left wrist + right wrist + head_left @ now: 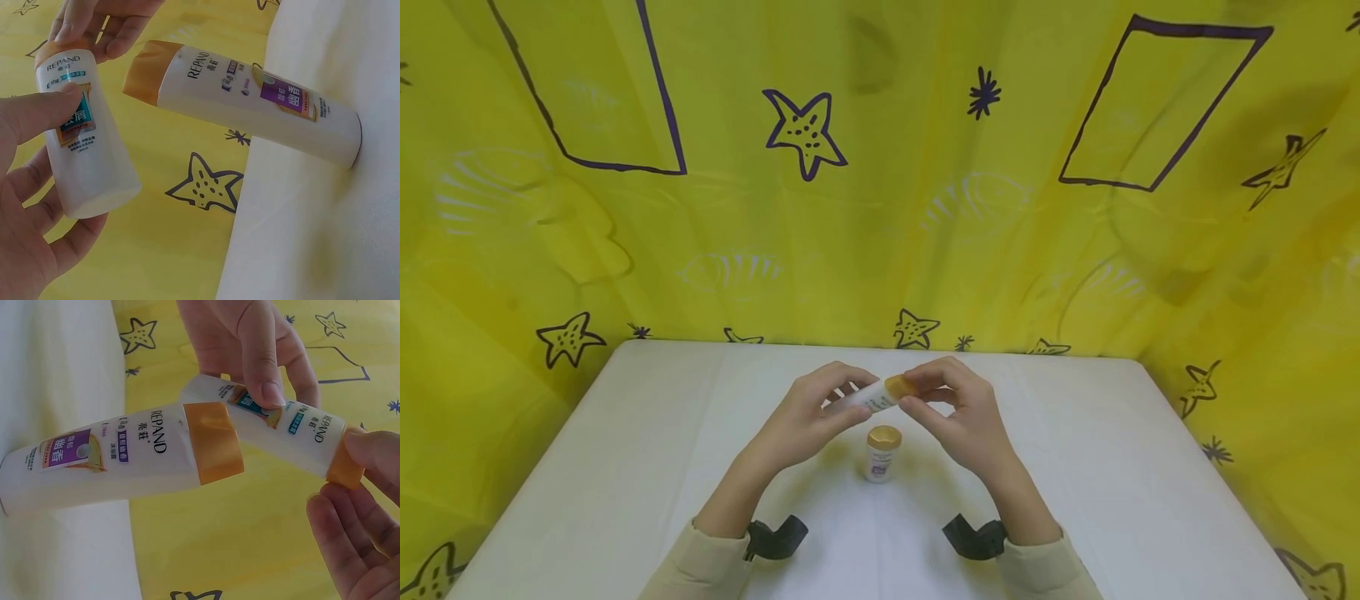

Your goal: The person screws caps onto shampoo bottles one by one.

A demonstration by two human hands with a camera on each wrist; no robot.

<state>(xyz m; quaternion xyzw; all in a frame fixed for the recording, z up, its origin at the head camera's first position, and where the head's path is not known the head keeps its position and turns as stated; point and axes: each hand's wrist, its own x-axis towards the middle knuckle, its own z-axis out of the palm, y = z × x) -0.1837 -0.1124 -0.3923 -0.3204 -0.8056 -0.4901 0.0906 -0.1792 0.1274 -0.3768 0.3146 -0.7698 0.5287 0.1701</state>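
Observation:
Held above the table is a white bottle [100, 162] with a gold cap and a teal label, tilted with its cap end toward the right hand. My left hand [808, 417] grips its body, the thumb lying across the label in the left wrist view. At the other end my right hand [958, 412] pinches the gold cap [345, 456] between thumb and fingers. A second white bottle [881, 462], with a gold cap [214, 444] and a purple label [65, 450], stands upright on the table below and between the hands.
The table [662, 442] has a white cover. A yellow curtain [880, 208] printed with dark stars and shells hangs behind it and along both sides. Black wrist mounts [777, 537] sit near both sleeve cuffs.

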